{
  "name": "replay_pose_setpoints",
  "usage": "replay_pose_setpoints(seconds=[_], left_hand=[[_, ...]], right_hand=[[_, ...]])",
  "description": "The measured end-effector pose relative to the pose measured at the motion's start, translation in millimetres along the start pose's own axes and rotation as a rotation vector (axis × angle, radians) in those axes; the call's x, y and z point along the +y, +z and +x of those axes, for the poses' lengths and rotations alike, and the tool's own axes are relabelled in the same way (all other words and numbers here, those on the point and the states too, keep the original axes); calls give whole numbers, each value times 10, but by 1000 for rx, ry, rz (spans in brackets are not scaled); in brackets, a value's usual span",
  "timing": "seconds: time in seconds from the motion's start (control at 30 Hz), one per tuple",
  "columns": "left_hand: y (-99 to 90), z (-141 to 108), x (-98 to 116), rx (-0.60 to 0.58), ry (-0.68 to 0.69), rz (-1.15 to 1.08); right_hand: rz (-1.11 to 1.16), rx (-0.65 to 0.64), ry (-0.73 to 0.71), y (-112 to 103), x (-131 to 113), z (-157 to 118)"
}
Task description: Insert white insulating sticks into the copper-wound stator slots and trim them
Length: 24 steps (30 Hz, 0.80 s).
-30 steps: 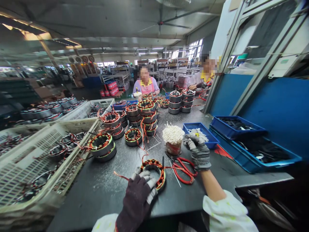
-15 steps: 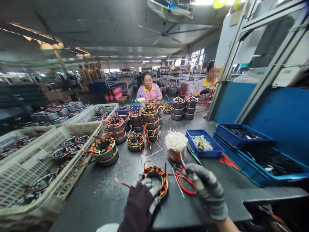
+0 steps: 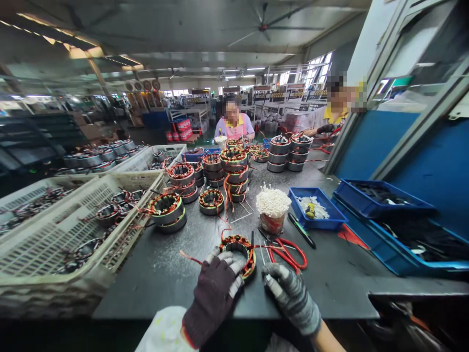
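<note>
A ring-shaped wound stator (image 3: pixel 250 266) with red and yellow-green windings lies on the dark table. My left hand (image 3: pixel 216 288), in a dark glove with pale fingertips, grips its near left rim. My right hand (image 3: pixel 291 293), in a grey glove, is just right of the stator, its fingers pinched together near thin white sticks; what they hold is too small to make out. Red-handled scissors (image 3: pixel 289 254) lie beyond the right hand. A tub of white-tipped sticks (image 3: pixel 273 208) stands behind them, with a green and black pen-like tool (image 3: pixel 302 231) beside it.
Stacked stators (image 3: pixel 234 171) stand mid-table. White crates (image 3: pixel 51 244) of stators line the left. Blue trays (image 3: pixel 326 223) sit at the right, near stacked blue bins (image 3: pixel 395 256). Two people work across the table, one (image 3: pixel 234 128) in a pink apron.
My right hand has moved left and nearer to the stator, away from the scissors, its fingers now pinched. My left hand stays on the stator. The view has shifted slightly.
</note>
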<state>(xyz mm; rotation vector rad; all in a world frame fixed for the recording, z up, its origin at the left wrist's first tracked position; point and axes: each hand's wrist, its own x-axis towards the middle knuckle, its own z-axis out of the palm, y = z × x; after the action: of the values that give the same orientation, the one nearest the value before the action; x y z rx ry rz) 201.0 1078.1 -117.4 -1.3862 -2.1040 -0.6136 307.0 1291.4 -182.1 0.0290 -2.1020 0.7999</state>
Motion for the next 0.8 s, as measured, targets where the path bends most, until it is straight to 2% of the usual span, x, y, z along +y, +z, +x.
replay_pose_setpoints(seconds=[0.2, 0.33, 0.47, 0.6, 0.8], left_hand=[[-42, 48, 66, -102, -50, -14], [-52, 63, 148, -199, -91, -2], [-66, 81, 101, -257, -54, -27], [-52, 116, 2, -257, -4, -86], [-23, 124, 46, -283, -73, -101]], right_hand=[[219, 62, 93, -161, -139, 49], [292, -99, 46, -415, -376, -20], [312, -256, 49, -607, -583, -123], [295, -366, 45, -652, -694, -224], [292, -445, 105, -627, -696, -257]])
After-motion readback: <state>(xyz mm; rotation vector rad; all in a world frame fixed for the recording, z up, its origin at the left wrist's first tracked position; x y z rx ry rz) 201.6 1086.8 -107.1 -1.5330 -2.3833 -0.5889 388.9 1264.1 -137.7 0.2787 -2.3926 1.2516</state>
